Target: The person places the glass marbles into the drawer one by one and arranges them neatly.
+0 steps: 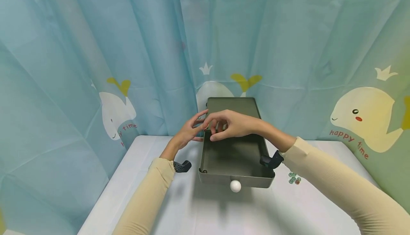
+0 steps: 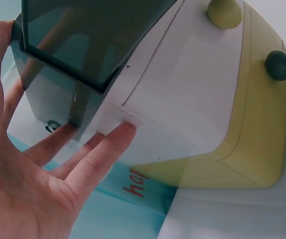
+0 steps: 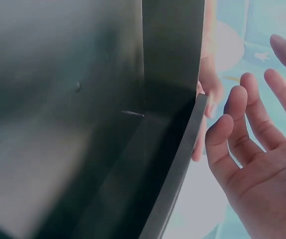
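A dark green drawer [image 1: 237, 158] with a white knob [image 1: 235, 186] stands pulled out from a small cabinet [image 1: 234, 107] with a dark green top. My left hand [image 1: 187, 132] is at the cabinet's left side. Its fingers spread along the green and white side panels in the left wrist view, thumb up by the drawer's edge. Over the drawer's back left part hangs my right hand [image 1: 229, 124], fingers loosely bent, holding nothing. The right wrist view has this hand's fingers beside the drawer wall [image 3: 175, 181], apart from it. A small pale speck [image 3: 78, 86] shows inside the drawer.
Lower down, the cabinet has a white section [image 2: 198, 84] with a yellow knob [image 2: 224, 13] and a yellow section [image 2: 265, 129] with a dark green knob [image 2: 279, 65]. A white table [image 1: 128, 192] carries it. A blue whale-print curtain [image 1: 288, 50] hangs behind.
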{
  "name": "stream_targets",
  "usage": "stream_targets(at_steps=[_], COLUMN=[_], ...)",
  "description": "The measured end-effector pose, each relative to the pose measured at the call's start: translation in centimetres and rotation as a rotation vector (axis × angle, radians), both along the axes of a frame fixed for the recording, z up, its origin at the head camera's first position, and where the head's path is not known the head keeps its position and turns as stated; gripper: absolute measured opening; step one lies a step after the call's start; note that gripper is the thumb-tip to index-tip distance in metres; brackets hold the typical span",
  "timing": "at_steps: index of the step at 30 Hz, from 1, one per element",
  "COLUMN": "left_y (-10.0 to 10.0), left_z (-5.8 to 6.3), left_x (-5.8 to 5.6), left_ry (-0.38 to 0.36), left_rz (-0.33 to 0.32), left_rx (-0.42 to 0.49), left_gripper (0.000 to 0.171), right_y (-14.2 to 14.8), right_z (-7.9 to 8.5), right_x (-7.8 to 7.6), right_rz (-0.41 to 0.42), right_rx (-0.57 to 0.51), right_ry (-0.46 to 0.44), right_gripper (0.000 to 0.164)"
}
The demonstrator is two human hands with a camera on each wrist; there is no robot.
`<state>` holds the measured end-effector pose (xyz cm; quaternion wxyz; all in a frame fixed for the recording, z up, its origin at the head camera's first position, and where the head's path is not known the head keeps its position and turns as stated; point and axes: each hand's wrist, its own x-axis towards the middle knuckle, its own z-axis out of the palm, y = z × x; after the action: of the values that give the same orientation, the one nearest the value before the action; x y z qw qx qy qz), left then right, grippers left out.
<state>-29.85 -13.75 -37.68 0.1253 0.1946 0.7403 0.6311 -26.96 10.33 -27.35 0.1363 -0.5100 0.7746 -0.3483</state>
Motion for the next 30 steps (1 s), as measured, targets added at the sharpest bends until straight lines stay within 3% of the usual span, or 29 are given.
stream_targets(at_steps=[4,9,12,30], left_y=[-0.1,-0.2,-0.1,-0.1], left_z=[0.1,0.1,0.0,0.1], left_x=[0.1,0.1,0.1,0.3], left_ry=[0.007,0.006,-0.001,0.001], left_rz=[0.001,0.025,0.038,0.028], left_rx=[0.005,-0.005,-0.013,-0.007], left_gripper=[0.096,0.07,0.063,0.063], right_y=[0.4,1.5,2.2,8.1], right_z=[0.3,0.8,1.0,1.4], right_x=[0.3,0.7,0.9,2.5], right_rz=[-0.011,-0.04,-0.056,-0.17], right_rx=[0.008,0.023,0.028,0.012], right_ry=[0.022,0.034,0.036,0.038], right_gripper=[0.036,0.036,0.036,0.035])
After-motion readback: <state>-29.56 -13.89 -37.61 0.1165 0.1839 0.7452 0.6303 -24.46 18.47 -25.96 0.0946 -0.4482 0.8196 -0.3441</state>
